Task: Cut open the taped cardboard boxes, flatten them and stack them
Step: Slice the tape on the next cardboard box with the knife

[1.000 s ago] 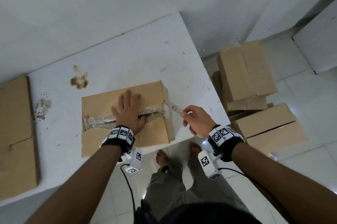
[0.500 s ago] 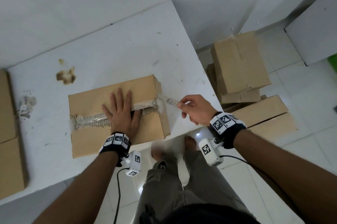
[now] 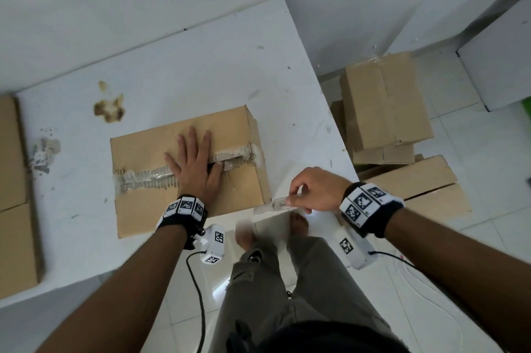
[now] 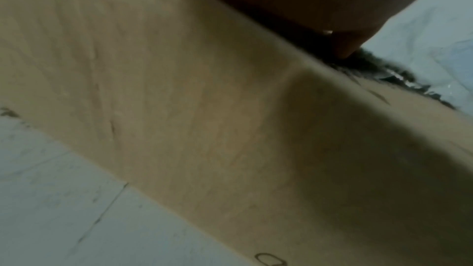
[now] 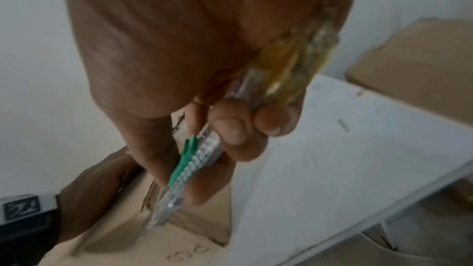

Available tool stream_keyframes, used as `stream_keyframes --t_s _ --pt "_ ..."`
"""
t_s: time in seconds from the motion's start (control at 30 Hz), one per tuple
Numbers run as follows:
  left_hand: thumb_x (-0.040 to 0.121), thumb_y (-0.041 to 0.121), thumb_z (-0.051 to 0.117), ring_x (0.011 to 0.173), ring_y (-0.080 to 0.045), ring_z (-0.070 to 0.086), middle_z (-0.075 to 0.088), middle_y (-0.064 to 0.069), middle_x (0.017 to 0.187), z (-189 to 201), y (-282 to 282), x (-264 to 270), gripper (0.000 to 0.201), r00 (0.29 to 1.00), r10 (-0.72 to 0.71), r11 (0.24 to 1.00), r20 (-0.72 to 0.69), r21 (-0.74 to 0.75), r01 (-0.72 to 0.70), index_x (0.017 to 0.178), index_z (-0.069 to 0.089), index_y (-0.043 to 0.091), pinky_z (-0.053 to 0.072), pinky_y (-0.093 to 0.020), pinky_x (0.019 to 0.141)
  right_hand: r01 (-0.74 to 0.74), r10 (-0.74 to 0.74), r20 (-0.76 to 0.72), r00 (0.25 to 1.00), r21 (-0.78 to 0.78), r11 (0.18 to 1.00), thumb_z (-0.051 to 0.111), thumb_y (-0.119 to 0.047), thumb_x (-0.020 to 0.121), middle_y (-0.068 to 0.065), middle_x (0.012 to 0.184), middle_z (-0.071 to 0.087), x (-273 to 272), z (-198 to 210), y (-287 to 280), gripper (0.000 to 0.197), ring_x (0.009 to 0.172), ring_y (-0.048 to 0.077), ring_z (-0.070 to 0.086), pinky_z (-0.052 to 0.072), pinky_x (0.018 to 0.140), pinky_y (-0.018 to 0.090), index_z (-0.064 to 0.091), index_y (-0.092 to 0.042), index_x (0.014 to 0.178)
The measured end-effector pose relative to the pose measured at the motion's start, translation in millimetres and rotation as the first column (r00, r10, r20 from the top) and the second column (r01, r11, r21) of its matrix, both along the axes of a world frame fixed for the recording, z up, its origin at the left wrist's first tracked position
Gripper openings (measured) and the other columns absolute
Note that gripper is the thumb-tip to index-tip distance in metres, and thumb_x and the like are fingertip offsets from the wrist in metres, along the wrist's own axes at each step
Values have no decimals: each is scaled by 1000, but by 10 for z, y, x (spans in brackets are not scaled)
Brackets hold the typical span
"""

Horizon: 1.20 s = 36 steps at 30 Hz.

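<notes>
A brown cardboard box point(image 3: 149, 148) lies on the white table point(image 3: 178, 71), its top seam covered with torn, crinkled tape point(image 3: 143, 180). My left hand point(image 3: 195, 163) presses flat on the box top over the seam, fingers straight. In the left wrist view the box point(image 4: 204, 128) fills the frame. My right hand point(image 3: 313, 191) grips a clear utility knife point(image 3: 273, 204) at the table's near edge, just right of the box's near right corner. The right wrist view shows the knife point(image 5: 194, 161) with a green slider, its tip down by the box point(image 5: 133, 230).
Flattened cardboard point(image 3: 14, 194) lies at the table's left end. Several taped boxes point(image 3: 385, 100) are piled on the tiled floor to the right of the table. Brown stains point(image 3: 110, 108) mark the tabletop. My legs and feet stand below the near edge.
My right hand has drawn the knife from the right end of the top seam down toward the box's near right corner. The left hand stays pressed on the box.
</notes>
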State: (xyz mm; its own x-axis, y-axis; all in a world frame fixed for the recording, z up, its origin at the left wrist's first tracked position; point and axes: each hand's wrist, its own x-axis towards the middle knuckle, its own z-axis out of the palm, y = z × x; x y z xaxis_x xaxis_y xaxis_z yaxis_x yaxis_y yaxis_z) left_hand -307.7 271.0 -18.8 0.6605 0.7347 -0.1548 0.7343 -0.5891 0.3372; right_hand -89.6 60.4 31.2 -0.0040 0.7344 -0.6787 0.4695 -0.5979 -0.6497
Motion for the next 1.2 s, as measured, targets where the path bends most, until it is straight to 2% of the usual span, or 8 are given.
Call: stream_keyframes --t_s 0.2,0.37,0.53,0.67,0.8,0.97,1.03,1.2 --pt "86 33 36 157 -18 0 12 4 170 150 17 5 70 989 93 993 118 -82 -83 156 37 30 -13 -56 122 112 -111 -44 993 31 993 65 -38 95 4 68 73 389 438 114 20 43 16 47 41 45 25 71 -20 98" --pt "82 33 57 130 -30 45 55 -4 137 512 -38 -350 46 913 337 935 228 36 -354 126 62 20 25 -51 112 161 -150 -63 987 234 959 56 -22 100 5 76 74 178 503 845 12 43 14 47 40 41 25 66 -16 105" --pt "77 44 79 112 -40 49 49 -17 123 675 -433 -1035 68 544 838 539 39 87 -838 123 47 6 38 -51 94 -116 31 208 978 411 904 52 -18 100 8 85 70 -213 470 1864 18 68 27 64 54 63 36 68 -10 100" --pt "77 53 82 120 -42 50 41 -22 136 626 -666 -1121 88 262 964 228 -48 -356 -906 130 37 0 42 -44 97 -276 115 442 889 321 906 44 -18 104 12 86 63 -369 422 2389 21 73 30 58 43 65 35 60 -3 103" --pt "65 53 91 129 -40 46 38 -21 143 674 -328 -828 116 307 946 236 -102 -430 -872 143 26 -3 45 -44 103 -154 31 419 908 265 952 39 -26 106 12 88 61 -302 244 2126 21 70 32 58 45 62 38 48 -8 110" --pt "64 47 92 139 -51 29 5 -25 160 678 190 -422 134 814 499 765 -296 -292 -575 158 2 19 33 -67 108 232 -224 -136 965 44 972 38 -14 107 13 82 66 -528 46 817 5 55 25 64 50 47 32 38 -17 103" --pt "69 54 87 151 -48 5 -28 -19 162 607 249 -301 145 850 313 835 -424 -305 -459 156 -24 20 14 -79 110 256 -245 -227 943 21 966 40 -18 108 12 85 68 -651 72 414 4 59 15 68 52 56 31 41 -15 110" --pt "64 55 87 150 -47 5 -29 -15 163 607 262 -388 150 886 291 830 -360 -366 -421 155 -28 22 24 -71 113 214 -257 105 961 307 927 63 -46 95 -6 91 69 -213 236 682 22 69 10 64 51 65 29 65 -29 110"
